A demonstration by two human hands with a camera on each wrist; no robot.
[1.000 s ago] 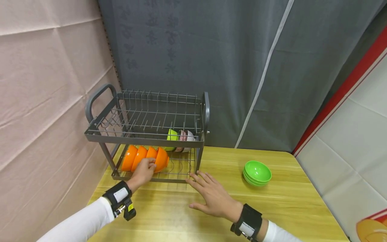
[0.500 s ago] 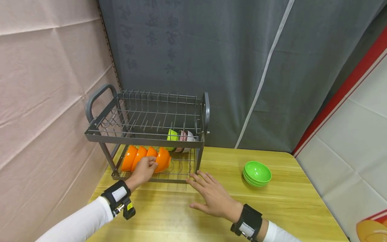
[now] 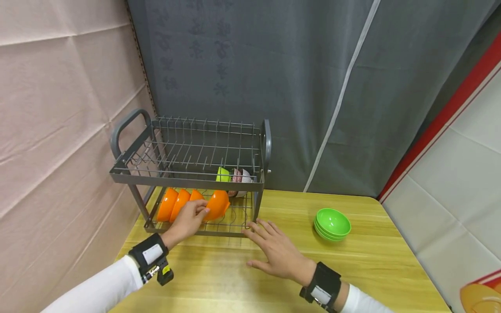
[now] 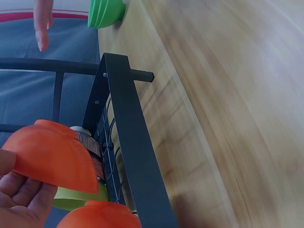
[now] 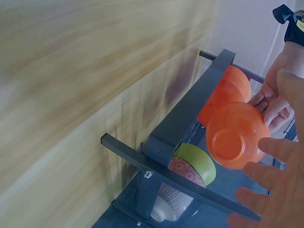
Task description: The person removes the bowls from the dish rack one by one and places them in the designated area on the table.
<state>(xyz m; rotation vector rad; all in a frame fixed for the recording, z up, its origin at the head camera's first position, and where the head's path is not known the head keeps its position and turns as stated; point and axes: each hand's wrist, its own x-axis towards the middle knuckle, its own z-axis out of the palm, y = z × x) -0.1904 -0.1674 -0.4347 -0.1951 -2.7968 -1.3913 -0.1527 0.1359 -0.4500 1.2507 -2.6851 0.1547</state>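
My left hand [image 3: 189, 218] pinches the rim of an orange bowl [image 3: 218, 205] on the lower tier of a grey two-tier dish rack [image 3: 188, 179]. The bowl is tipped on its side, base facing right, and a gap parts it from three other orange bowls [image 3: 168, 205] leaning in a row to its left. In the left wrist view thumb and fingers hold the bowl [image 4: 52, 154] at its edge. Its round foot shows in the right wrist view, past the spread fingers of my right hand [image 3: 278, 252]. That hand hovers beside the rack's front right corner, holding nothing.
Behind the held bowl, a lime green bowl [image 5: 199, 161], a pink patterned bowl [image 5: 183, 170] and a striped white bowl [image 5: 173, 202] stand at the rack's right end. Stacked green bowls [image 3: 332, 224] sit right on the wooden table [image 3: 375, 261]. A curtain [image 3: 297, 87] hangs behind.
The orange bowl has moved right, away from the other orange bowls, and tilted in my left hand. My right hand has stayed almost still.
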